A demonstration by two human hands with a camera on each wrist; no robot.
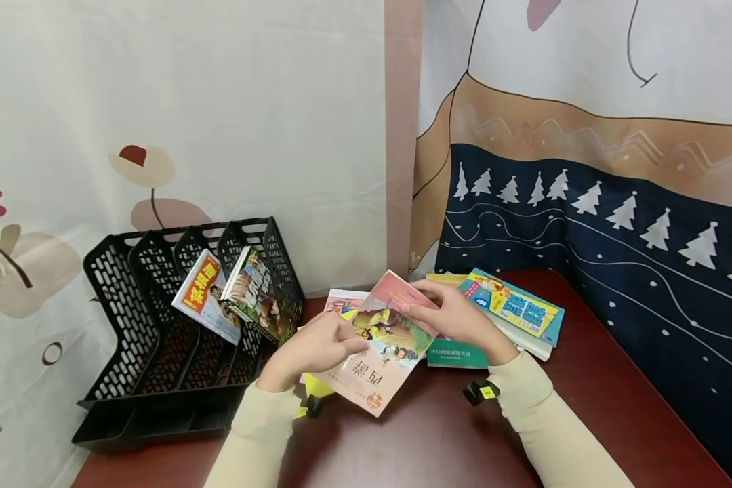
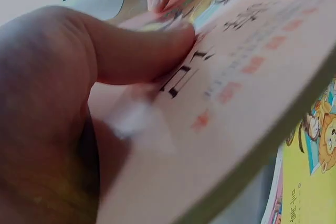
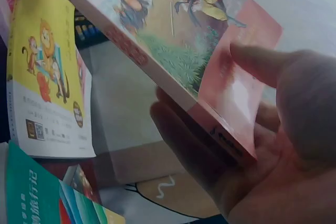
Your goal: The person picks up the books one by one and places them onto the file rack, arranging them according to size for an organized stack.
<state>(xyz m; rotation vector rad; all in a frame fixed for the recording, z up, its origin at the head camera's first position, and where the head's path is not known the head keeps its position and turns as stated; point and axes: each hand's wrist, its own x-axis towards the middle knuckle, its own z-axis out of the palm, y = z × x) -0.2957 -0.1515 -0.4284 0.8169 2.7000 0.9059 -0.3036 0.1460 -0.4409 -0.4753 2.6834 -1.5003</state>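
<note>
Book (image 1: 383,347) in both hands (image 1: 317,347) (image 1: 456,315) slants lengthwise, lower left to upper right.

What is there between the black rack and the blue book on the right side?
The head view shows the pink book, held by the left hand and the right hand. Partly hidden behind these lie a green book and other books.

At the pink book (image 1: 390,362), the left hand (image 1: 314,344) grips the left edge, thumb (image 1: 356,346) on top, hidden fingers probably beneath; the right hand (image 1: 459,316) pinches the far right edge.
</note>
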